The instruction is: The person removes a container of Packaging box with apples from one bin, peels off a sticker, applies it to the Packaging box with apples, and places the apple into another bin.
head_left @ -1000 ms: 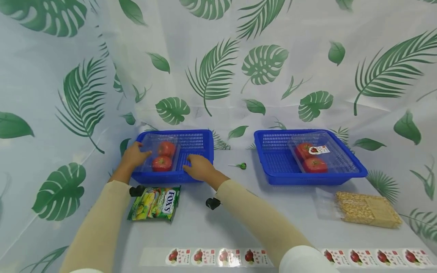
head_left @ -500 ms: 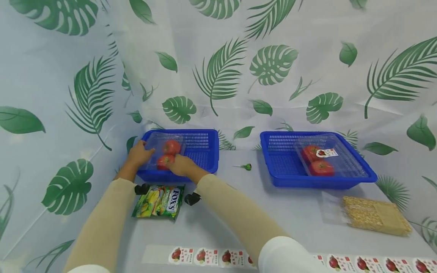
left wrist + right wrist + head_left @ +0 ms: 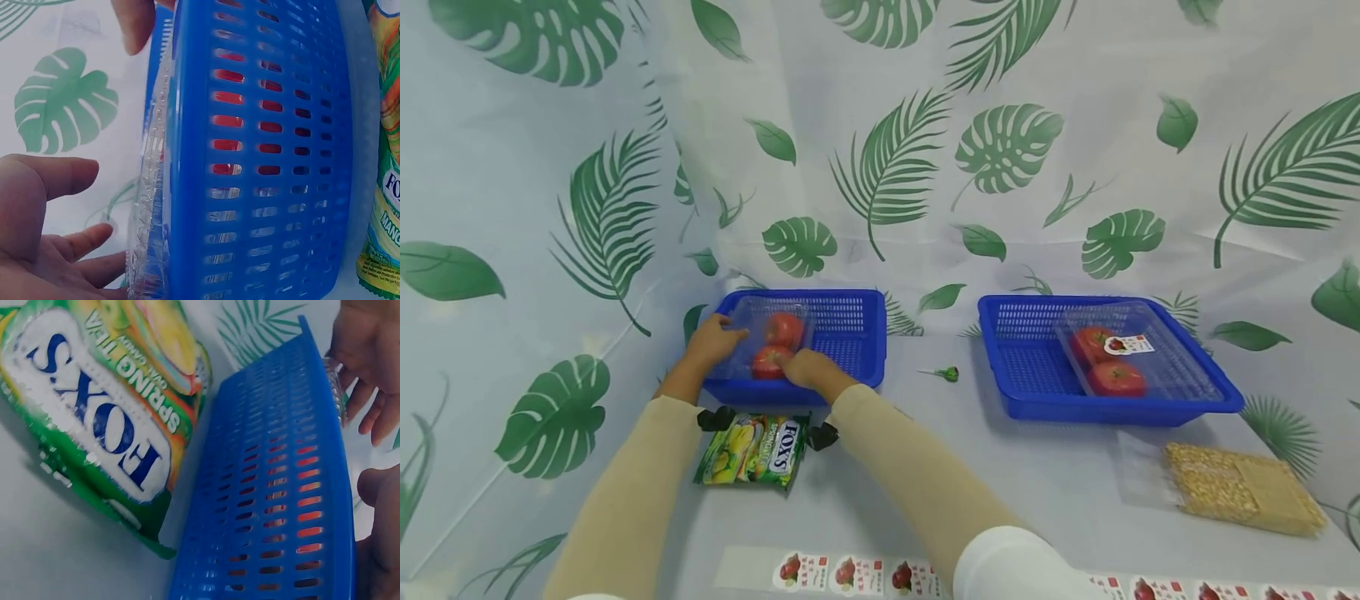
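Two red apples (image 3: 784, 330) sit in a clear plastic box (image 3: 741, 337) inside the left blue basket (image 3: 868, 375). My left hand (image 3: 709, 343) lies at the box's left side; the left wrist view shows its fingers (image 3: 72, 178) spread and apart beside the clear rim. My right hand (image 3: 811, 369) reaches over the basket's front, fingertips right at the near apple and the box's right edge. Part of that hand (image 3: 381, 519) shows beyond the basket rim in the right wrist view, its fingers mostly hidden. A green FOX'S candy bag (image 3: 752, 450) lies in front of the basket.
A second blue basket (image 3: 1022, 400) at the right holds a clear box with two apples and a fruit sticker (image 3: 1129, 344). Between the baskets lies a small green-headed lollipop (image 3: 950, 374). A bag of yellowish grains (image 3: 1240, 487) and a sticker strip (image 3: 850, 575) lie nearer.
My right hand has moved left from the basket's bare part to the near apple. The left hand stays at the box's left side. The head view has shifted slightly.
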`<state>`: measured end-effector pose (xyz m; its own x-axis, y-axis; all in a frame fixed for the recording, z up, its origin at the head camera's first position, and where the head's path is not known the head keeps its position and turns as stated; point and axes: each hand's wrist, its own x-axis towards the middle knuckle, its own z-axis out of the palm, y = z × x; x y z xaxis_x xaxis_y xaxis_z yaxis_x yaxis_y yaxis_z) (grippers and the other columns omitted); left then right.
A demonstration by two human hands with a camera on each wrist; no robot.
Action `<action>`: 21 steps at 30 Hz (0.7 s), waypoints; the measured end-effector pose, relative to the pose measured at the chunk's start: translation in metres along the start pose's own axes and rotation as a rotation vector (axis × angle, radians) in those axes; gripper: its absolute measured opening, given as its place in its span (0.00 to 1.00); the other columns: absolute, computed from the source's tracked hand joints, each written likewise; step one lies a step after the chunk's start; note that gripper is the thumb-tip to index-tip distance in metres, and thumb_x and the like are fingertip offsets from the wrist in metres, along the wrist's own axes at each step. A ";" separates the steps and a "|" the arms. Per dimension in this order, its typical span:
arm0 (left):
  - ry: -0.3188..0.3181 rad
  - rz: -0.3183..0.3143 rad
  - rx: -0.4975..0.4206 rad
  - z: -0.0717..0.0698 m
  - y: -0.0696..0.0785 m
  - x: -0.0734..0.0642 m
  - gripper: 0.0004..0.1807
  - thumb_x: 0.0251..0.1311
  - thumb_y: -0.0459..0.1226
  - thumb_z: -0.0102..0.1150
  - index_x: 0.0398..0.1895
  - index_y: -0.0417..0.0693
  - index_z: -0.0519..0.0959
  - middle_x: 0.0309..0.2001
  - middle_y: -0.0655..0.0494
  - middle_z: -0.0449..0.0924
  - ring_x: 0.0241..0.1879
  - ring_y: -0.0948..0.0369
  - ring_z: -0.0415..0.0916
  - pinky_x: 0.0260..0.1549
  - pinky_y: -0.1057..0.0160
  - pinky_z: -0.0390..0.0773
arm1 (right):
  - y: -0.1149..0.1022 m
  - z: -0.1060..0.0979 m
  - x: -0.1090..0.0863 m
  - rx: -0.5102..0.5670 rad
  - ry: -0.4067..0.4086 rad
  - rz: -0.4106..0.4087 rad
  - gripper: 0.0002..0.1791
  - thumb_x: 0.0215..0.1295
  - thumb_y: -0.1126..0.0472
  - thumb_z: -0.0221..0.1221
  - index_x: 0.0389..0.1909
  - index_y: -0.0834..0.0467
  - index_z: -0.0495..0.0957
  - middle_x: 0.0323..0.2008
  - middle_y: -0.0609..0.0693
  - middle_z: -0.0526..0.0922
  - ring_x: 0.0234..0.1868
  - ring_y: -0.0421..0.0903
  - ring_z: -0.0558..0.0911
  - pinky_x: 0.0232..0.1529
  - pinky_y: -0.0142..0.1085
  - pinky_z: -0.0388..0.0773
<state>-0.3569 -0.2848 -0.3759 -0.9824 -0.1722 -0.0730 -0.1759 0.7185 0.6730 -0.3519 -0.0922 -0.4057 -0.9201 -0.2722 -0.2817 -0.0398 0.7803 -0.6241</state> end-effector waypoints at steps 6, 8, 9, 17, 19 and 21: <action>-0.024 -0.060 -0.125 0.001 0.007 0.003 0.41 0.67 0.47 0.52 0.72 0.30 0.50 0.70 0.31 0.52 0.68 0.37 0.53 0.63 0.39 0.59 | 0.003 -0.008 0.009 0.242 -0.060 0.041 0.34 0.70 0.40 0.53 0.64 0.62 0.70 0.47 0.55 0.79 0.47 0.54 0.76 0.57 0.49 0.71; -0.021 -0.078 -0.149 0.000 0.007 0.005 0.41 0.67 0.47 0.52 0.72 0.30 0.49 0.70 0.31 0.52 0.68 0.37 0.53 0.63 0.39 0.59 | 0.003 -0.010 0.010 0.299 -0.073 0.052 0.31 0.69 0.42 0.55 0.61 0.62 0.72 0.43 0.54 0.80 0.45 0.53 0.76 0.56 0.49 0.72; -0.018 -0.085 -0.154 0.000 0.008 0.005 0.41 0.67 0.47 0.52 0.72 0.30 0.50 0.70 0.31 0.52 0.67 0.37 0.53 0.63 0.39 0.59 | 0.003 -0.010 0.010 0.321 -0.073 0.052 0.30 0.69 0.43 0.56 0.60 0.63 0.73 0.41 0.54 0.80 0.44 0.53 0.77 0.55 0.48 0.72; -0.063 -0.108 -0.105 0.006 0.006 0.010 0.41 0.68 0.49 0.50 0.70 0.27 0.52 0.68 0.29 0.55 0.66 0.36 0.55 0.62 0.38 0.60 | 0.007 -0.013 0.004 0.479 -0.051 0.059 0.37 0.67 0.40 0.56 0.67 0.61 0.66 0.56 0.56 0.75 0.56 0.58 0.73 0.62 0.54 0.66; -0.072 -0.112 -0.087 0.007 0.006 0.009 0.41 0.67 0.50 0.49 0.70 0.27 0.51 0.68 0.29 0.55 0.66 0.36 0.56 0.62 0.38 0.60 | 0.008 -0.014 0.003 0.522 -0.056 0.064 0.39 0.66 0.39 0.57 0.68 0.61 0.64 0.58 0.57 0.74 0.58 0.58 0.72 0.62 0.55 0.66; -0.073 -0.109 -0.088 0.008 0.007 0.009 0.42 0.67 0.50 0.49 0.71 0.28 0.50 0.68 0.29 0.54 0.66 0.36 0.55 0.62 0.38 0.60 | 0.009 -0.015 0.002 0.575 -0.056 0.066 0.38 0.65 0.40 0.58 0.68 0.61 0.65 0.58 0.56 0.74 0.58 0.59 0.72 0.62 0.54 0.67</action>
<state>-0.3677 -0.2760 -0.3779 -0.9603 -0.1944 -0.2001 -0.2787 0.6356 0.7199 -0.3604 -0.0770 -0.4010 -0.8906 -0.2751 -0.3622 0.2497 0.3698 -0.8949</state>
